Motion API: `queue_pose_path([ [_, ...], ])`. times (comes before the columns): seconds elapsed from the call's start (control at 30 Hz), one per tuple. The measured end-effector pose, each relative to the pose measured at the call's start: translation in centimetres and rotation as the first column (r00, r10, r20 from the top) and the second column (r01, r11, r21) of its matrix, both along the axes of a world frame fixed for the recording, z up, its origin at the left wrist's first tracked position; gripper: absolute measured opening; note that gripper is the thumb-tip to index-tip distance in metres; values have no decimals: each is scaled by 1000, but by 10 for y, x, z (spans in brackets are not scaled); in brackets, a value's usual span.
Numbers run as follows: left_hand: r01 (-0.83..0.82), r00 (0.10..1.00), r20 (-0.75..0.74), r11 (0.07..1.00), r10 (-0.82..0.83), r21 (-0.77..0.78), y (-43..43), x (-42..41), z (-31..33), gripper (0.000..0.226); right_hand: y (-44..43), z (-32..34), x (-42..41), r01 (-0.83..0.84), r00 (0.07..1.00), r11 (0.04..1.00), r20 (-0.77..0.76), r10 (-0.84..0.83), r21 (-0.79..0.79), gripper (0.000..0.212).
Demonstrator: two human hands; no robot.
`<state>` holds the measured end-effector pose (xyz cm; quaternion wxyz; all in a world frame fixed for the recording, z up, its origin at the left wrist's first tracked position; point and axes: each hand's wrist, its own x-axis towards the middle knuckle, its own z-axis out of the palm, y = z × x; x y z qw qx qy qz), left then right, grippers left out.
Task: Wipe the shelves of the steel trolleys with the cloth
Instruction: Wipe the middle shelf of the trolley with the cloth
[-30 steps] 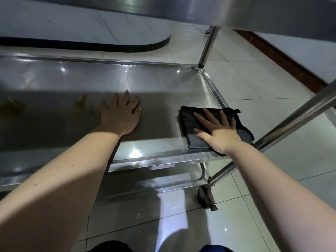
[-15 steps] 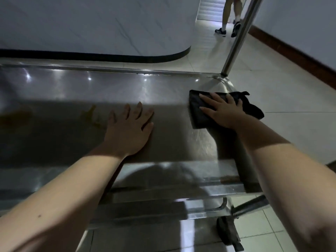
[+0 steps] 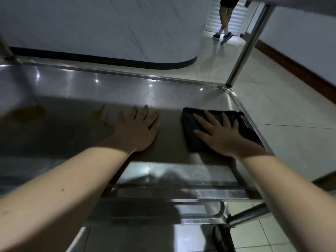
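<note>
A steel trolley shelf [image 3: 76,91] with a raised rim fills the middle of the head view. A folded black cloth [image 3: 190,131] lies flat at its right end, close to the rim. My right hand [image 3: 218,135] presses down on the cloth with the fingers spread. My left hand [image 3: 137,130] rests palm down on the bare steel just left of the cloth, fingers apart, holding nothing. Brownish stains [image 3: 101,113] mark the shelf to the left of my left hand, with a larger one [image 3: 27,111] near the left edge.
An upright steel post [image 3: 245,46] rises from the shelf's far right corner. A lower shelf [image 3: 154,211] and a black caster wheel [image 3: 221,237] show beneath. A white curved counter wall [image 3: 109,28] stands behind. A person's legs [image 3: 224,20] are in the far corridor.
My right hand has slid the cloth back toward me after reaching farther along the shelf half a second ago. My left hand has stayed flat on the steel. The view has tilted.
</note>
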<state>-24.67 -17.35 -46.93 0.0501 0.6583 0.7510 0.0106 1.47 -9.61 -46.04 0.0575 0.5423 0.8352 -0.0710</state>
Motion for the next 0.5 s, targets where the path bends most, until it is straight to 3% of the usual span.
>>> queue_pose_path([
  [0.13,73,996,-60,997,-71,30,27,-14,19,53,-75,3,3,-95,993,995,-73,92,-34,58],
  [0.27,30,996,-88,995,-21,98,51,-44,16,55,-102,4,6,-135,990,991,-43,134,-20,61],
  [0.5,15,997,-75,992,-5,125,61,-58,-5,54,-47,-1,-35,-124,991,992,-42,125,25,68],
])
